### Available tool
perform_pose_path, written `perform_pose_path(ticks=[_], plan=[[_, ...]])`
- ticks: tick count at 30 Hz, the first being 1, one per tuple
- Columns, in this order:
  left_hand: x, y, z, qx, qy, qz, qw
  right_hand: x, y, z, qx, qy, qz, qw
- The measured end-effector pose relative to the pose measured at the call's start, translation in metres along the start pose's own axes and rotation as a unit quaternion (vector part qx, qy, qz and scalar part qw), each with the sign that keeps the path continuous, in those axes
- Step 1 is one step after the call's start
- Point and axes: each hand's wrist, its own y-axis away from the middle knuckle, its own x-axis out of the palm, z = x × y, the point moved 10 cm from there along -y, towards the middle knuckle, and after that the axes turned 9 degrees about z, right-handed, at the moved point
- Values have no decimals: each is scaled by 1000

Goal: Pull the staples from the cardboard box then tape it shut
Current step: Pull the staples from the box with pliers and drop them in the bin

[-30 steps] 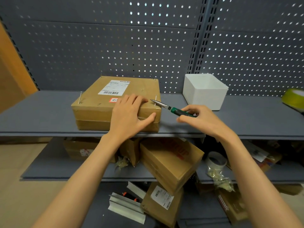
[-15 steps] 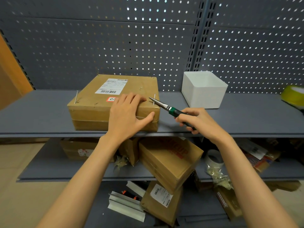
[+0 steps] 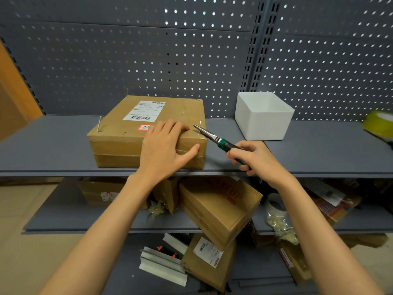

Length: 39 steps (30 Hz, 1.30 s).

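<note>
A flat brown cardboard box with a white shipping label lies on the grey upper shelf. My left hand lies flat on the box's near right corner, thumb against the front face. My right hand grips green-handled needle-nose pliers. The plier tips sit at a staple standing up from the box's near right corner. Another raised staple stands at the near left corner.
A white open bin stands right of the box. A yellow-green object lies at the far right edge of the shelf. The lower shelves hold several cardboard boxes, a tape roll and scraps. A perforated panel backs the shelf.
My right hand shifted its hold back along the pliers' handle and closed around it. The plier tips stayed near the right corner staple. My left hand kept its place on the box.
</note>
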Motion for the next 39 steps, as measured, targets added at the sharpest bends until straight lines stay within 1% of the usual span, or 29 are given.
perform_pose_path(ticks=[9, 12, 13, 14, 19, 27, 34, 37, 39], plan=[[3, -2, 2, 4, -8, 13, 1000, 3, -1, 1, 2, -17, -12, 1000], [3, -2, 2, 4, -9, 18, 1000, -9, -10, 2, 17, -107, -83, 991], [3, -2, 2, 3, -7, 20, 1000, -15, -15, 6, 18, -118, -103, 987], [3, -2, 1, 2, -6, 20, 1000, -20, -20, 13, 14, -113, -109, 987], [3, -3, 3, -3, -7, 18, 1000, -17, -35, 32, -1, -53, -87, 995], [0, -3, 3, -6, 1, 7, 1000, -12, -39, 29, -1, -45, -96, 994], [4, -5, 6, -22, 26, 28, 999, -25, -31, 28, -4, -9, -149, 989], [4, -6, 7, -27, 30, 29, 999, -34, -26, 23, -5, -6, -177, 984], [4, -6, 7, -27, 31, 29, 999, -42, -21, 19, 2, 15, -200, 980]])
